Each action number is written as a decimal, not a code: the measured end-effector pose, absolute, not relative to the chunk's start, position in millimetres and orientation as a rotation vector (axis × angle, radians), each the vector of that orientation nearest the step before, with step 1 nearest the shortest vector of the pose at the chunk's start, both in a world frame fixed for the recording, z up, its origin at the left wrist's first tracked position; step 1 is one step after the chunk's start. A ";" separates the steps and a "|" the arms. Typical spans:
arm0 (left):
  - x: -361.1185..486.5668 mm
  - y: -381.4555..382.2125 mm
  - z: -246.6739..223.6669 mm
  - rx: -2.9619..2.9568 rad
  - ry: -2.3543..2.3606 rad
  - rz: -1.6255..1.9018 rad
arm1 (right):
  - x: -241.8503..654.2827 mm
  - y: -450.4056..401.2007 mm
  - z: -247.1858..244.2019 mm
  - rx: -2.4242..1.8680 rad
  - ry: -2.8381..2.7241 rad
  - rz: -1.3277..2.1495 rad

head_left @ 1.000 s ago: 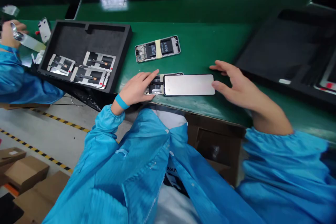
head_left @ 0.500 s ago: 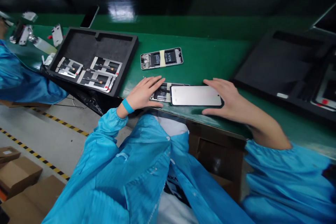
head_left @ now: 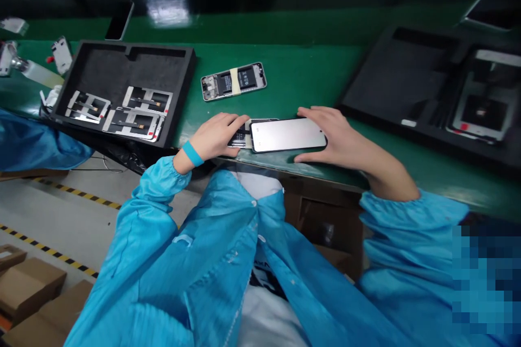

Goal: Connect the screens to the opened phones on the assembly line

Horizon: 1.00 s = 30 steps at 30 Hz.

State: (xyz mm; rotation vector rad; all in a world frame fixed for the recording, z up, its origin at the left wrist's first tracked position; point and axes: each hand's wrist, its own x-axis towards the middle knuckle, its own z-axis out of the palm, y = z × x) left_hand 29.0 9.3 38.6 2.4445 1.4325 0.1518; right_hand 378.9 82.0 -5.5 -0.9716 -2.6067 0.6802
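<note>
Near the front edge of the green bench lies an opened phone body [head_left: 238,139], its inner parts bared at the left end. A phone screen [head_left: 288,134] with a lit white face lies over its right part, and a dark strip runs between the two. My left hand [head_left: 217,134] holds the left end of the phone body between thumb and fingers. Round the right end of the screen curls my right hand [head_left: 331,133], thumb at the near edge, fingers at the far one. The screen covers most of the body.
Another opened phone [head_left: 233,82] with a pale band lies behind. A black foam tray [head_left: 118,68] with several screen panels [head_left: 136,122] stands left; a second foam tray [head_left: 391,76] holds a panel [head_left: 482,105] at right. A bottle [head_left: 43,73] and a co-worker's sleeve [head_left: 38,141] are far left.
The view has shifted right, so most things sit further left. My right hand has closed in around the screen's end. The screen still overlaps the phone body.
</note>
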 end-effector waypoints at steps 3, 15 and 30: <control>26.8 10.8 37.2 2.449 1.426 0.172 | 378.3 82.3 -6.9 -0.937 -2.599 0.651; 16.6 3.6 20.8 2.436 1.382 0.354 | 357.1 87.4 10.4 -0.887 -2.660 0.684; 14.8 1.0 3.7 2.400 1.346 0.454 | 352.2 81.7 10.3 -1.010 -2.556 0.778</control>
